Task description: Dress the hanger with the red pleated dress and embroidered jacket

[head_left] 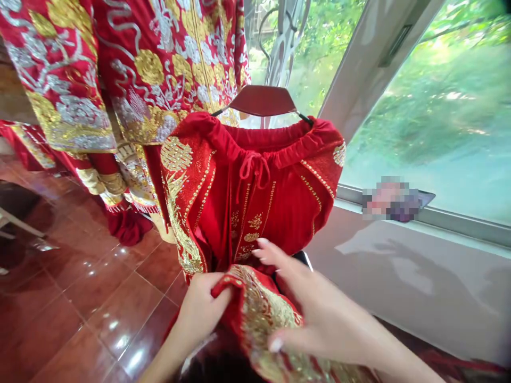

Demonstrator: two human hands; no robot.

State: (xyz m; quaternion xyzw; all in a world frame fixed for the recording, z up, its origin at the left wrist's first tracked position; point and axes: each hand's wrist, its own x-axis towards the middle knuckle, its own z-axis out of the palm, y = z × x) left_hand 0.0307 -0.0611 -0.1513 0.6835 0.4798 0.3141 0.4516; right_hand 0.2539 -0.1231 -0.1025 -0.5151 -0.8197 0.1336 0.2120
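A red velvet skirt (291,210) with gold embroidery hangs from a hanger (261,101) in front of me. Its gathered waistband has a drawstring tied in a bow. My left hand (203,303) pinches the edge of a gold-embroidered panel (263,298), lifted toward me below the skirt's middle. Over the same panel, my right hand (303,287) is spread, fingers apart, thumb close to the gold threadwork. Whether its palm touches the cloth is hard to see.
Richly embroidered red jackets (167,64) hang at the upper left. A window (447,122) with a sill fills the right side, above a white wall (359,266). Shiny reddish tiles (112,308) cover the floor, and a pale chair leg (24,226) shows at far left.
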